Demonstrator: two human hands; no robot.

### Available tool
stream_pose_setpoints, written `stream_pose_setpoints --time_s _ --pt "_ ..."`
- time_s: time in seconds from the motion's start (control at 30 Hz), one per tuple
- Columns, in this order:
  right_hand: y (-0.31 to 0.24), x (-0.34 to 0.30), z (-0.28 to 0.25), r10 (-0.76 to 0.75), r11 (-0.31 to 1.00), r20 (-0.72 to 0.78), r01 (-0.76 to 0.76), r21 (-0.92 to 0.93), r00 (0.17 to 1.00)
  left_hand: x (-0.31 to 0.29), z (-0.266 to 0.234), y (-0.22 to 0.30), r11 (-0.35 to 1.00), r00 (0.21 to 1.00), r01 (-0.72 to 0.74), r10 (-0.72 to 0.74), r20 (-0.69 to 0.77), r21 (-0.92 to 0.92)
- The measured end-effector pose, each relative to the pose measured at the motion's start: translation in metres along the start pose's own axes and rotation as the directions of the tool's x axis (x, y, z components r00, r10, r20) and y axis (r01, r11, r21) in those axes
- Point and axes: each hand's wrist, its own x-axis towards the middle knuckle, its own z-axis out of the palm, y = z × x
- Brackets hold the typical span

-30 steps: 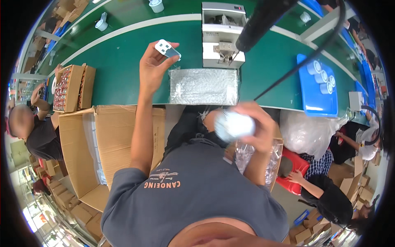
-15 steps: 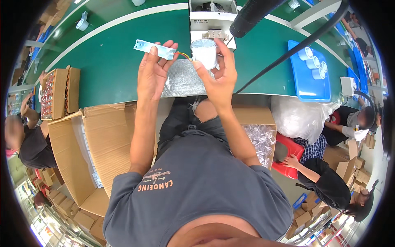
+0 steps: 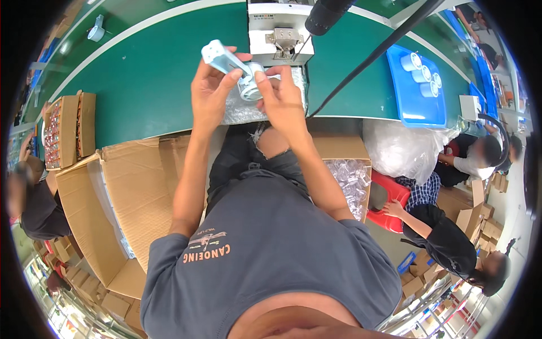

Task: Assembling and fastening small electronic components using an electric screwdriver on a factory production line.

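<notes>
A long pale-blue plastic handle (image 3: pixel 219 56) is pinched between the thumb and fingers of my left hand (image 3: pixel 210 97). Its lower end meets a white round plastic cup (image 3: pixel 249 92), which my right hand (image 3: pixel 280 100) grips with the thumb across its near side. The two parts touch; whether they are locked together I cannot tell. Both are held above a sheet of bubble wrap (image 3: pixel 237 108) at the front of the green table (image 3: pixel 152 85). The wires between the parts are hidden.
Behind my hands stand a white machine with a metal clamp (image 3: pixel 285 40) and a black electric screwdriver (image 3: pixel 324 17) with its cable. A blue tray (image 3: pixel 420 113) with several white cups lies at right. Cardboard boxes (image 3: pixel 130 186) flank me; co-workers sit on both sides.
The handle has tilted and come down against the cup. My right hand has turned the cup and moved left, closer to my left hand. The wires are no longer seen.
</notes>
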Motion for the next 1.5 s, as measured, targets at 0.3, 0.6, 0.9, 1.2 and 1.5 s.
stream_pose_setpoints --time_s 0.3,0.6,0.9,1.2,1.5 --pt "-0.018 -0.002 -0.032 -0.566 0.816 -0.004 0.559 -0.148 0.825 -0.013 0.017 -0.030 0.999 0.998 0.025 -0.027 0.055 0.036" --pt "-0.017 0.033 -0.051 -0.472 0.877 0.130 0.480 -0.038 0.872 -0.012 0.017 -0.031 0.847 0.971 -0.194 0.094 0.221 0.495" --pt "-0.002 0.042 -0.058 -0.577 0.814 0.045 0.579 -0.049 0.815 -0.003 0.010 -0.022 0.959 0.966 0.054 -0.121 0.229 0.277" --pt "-0.007 0.039 -0.062 -0.585 0.802 0.128 0.595 -0.059 0.801 -0.001 0.004 -0.025 0.958 0.953 0.062 -0.141 0.269 0.281" --pt "-0.033 0.024 -0.078 -0.671 0.707 0.190 0.696 -0.126 0.716 -0.008 0.011 -0.032 0.885 0.986 -0.054 -0.026 0.165 0.462"
